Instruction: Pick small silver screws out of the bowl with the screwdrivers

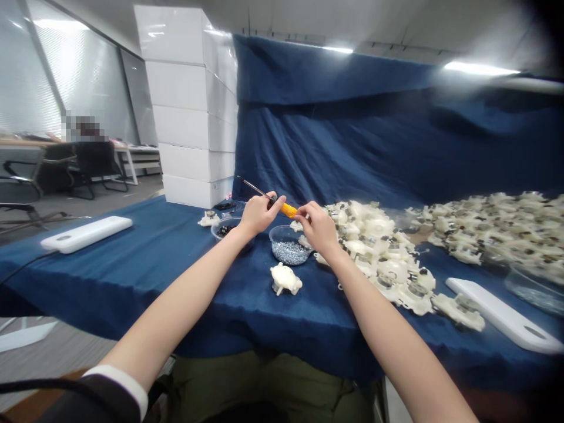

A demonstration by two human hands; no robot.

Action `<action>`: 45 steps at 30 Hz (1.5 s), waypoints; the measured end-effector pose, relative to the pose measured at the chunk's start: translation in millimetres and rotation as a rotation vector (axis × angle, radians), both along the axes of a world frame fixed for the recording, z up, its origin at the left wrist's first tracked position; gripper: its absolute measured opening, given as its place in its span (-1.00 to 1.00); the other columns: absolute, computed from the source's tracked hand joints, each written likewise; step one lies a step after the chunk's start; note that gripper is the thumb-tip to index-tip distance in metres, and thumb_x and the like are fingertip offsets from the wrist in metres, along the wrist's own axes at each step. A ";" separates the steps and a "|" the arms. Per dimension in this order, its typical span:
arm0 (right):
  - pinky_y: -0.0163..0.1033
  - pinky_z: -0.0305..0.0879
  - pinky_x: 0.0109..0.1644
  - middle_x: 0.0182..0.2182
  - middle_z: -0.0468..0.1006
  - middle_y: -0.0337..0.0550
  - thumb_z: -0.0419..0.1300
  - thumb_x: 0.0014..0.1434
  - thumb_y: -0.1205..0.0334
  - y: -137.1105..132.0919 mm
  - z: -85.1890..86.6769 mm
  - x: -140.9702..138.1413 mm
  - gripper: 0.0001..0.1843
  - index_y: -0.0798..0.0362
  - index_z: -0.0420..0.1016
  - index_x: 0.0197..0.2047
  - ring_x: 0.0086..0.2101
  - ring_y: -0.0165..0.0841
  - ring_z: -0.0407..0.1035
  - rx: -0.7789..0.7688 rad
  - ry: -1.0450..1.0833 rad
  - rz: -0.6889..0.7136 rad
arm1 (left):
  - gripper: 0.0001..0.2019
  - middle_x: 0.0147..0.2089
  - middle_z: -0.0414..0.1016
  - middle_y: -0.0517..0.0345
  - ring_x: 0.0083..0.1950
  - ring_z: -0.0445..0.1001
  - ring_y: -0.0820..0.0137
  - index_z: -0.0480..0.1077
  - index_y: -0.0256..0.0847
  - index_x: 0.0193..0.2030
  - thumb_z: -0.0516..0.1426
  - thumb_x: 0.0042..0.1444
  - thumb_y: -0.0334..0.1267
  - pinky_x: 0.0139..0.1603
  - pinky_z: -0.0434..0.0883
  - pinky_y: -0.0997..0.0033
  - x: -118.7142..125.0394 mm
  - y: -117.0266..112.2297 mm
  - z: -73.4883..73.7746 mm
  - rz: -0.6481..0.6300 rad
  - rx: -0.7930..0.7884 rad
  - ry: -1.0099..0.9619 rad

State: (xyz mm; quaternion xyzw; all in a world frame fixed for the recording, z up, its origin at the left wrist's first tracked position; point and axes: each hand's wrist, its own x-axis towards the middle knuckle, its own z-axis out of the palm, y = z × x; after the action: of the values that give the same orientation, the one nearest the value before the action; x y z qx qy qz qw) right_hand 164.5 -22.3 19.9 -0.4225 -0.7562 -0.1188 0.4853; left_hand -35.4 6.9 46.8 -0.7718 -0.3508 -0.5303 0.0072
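Observation:
A screwdriver with a yellow handle is held up above the table, its metal shaft pointing to the far left. My left hand is closed around it where the shaft meets the handle. At the handle's rear end, my right hand pinches with thumb and fingers. Below the hands stands a clear bowl of small silvery screws. Another clear bowl with black pieces sits partly behind my left wrist. One cream plastic part lies on the blue cloth in front of the screw bowl.
A heap of cream plastic parts lies right of the bowls, with a second heap farther right. White slab-shaped devices lie at left and right. Stacked white boxes stand at the back left. A person sits in the background.

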 end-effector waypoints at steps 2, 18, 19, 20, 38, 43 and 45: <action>-0.25 0.23 -0.27 -0.23 0.53 -0.21 0.22 0.34 0.21 -0.1 0.4 0.0 -0.91 -0.01 0.51 -0.23 -0.34 -0.37 0.42 0.022 0.040 0.026 | -0.53 -0.59 0.22 0.24 -0.53 0.21 0.43 0.32 -0.19 -0.42 0.02 0.39 0.12 -0.40 0.04 0.39 -0.3 0.5 0.6 -0.021 -0.012 -0.033; -0.23 0.28 -0.25 -0.22 0.47 -0.21 0.19 0.34 0.17 -2.3 0.8 -4.0 -0.90 0.00 0.40 -0.21 -0.41 -0.40 0.36 -0.030 0.094 0.054 | -0.51 -0.59 0.19 0.25 -0.52 0.22 0.44 0.35 -0.20 -0.43 0.02 0.38 0.12 -0.40 0.08 0.37 0.4 3.0 0.6 -0.055 -0.014 -0.064; -0.23 0.28 -0.25 -0.21 0.47 -0.20 0.18 0.34 0.17 -1.7 0.3 -3.9 -0.90 0.00 0.40 -0.21 -0.39 -0.39 0.37 -0.029 0.092 0.054 | -0.51 -0.59 0.20 0.25 -0.52 0.22 0.44 0.34 -0.20 -0.43 0.02 0.38 0.12 -0.40 0.08 0.38 0.4 3.0 0.5 -0.053 -0.013 -0.064; -0.22 0.28 -0.23 -0.20 0.48 -0.19 0.17 0.36 0.16 -0.9 -0.1 -3.6 -0.89 0.00 0.40 -0.20 -0.38 -0.38 0.38 -0.025 0.089 0.058 | -0.52 -0.59 0.20 0.25 -0.52 0.22 0.44 0.35 -0.20 -0.43 0.02 0.38 0.12 -0.40 0.08 0.37 0.2 3.1 0.5 -0.050 -0.012 -0.067; -0.19 0.28 -0.25 -0.20 0.48 -0.15 0.16 0.37 0.15 6.8 -6.9 -3.1 -0.88 0.00 0.40 -0.19 -0.38 -0.35 0.39 -0.027 0.060 0.088 | -0.53 -0.59 0.23 0.25 -0.52 0.23 0.45 0.33 -0.19 -0.43 0.01 0.39 0.10 -0.39 0.10 0.39 -1.3 2.9 -2.9 -0.027 -0.025 -0.069; -0.22 0.25 -0.31 -0.31 0.49 -0.23 0.26 0.29 0.16 3.0 -5.2 -2.3 -0.87 -0.01 0.44 -0.27 -0.43 -0.39 0.37 0.024 0.097 0.082 | -0.52 -0.59 0.22 0.26 -0.53 0.22 0.46 0.31 -0.20 -0.45 0.02 0.40 0.09 -0.39 0.08 0.39 -1.6 2.3 -3.0 -0.036 -0.032 -0.065; -0.24 0.25 -0.32 -0.36 0.49 -0.26 0.29 0.25 0.19 0.5 -4.2 -1.8 -0.87 -0.01 0.46 -0.31 -0.44 -0.40 0.37 0.052 0.121 0.095 | -0.53 -0.60 0.20 0.27 -0.53 0.22 0.46 0.33 -0.20 -0.44 0.02 0.39 0.09 -0.40 0.07 0.39 -1.5 1.8 -2.7 -0.037 -0.038 -0.065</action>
State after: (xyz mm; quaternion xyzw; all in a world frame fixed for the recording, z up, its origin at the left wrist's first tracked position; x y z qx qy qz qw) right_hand 162.7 -21.8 15.8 -0.3800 -0.7413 -0.0896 0.5460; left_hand -37.0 8.7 44.1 -0.7605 -0.3468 -0.5482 -0.0287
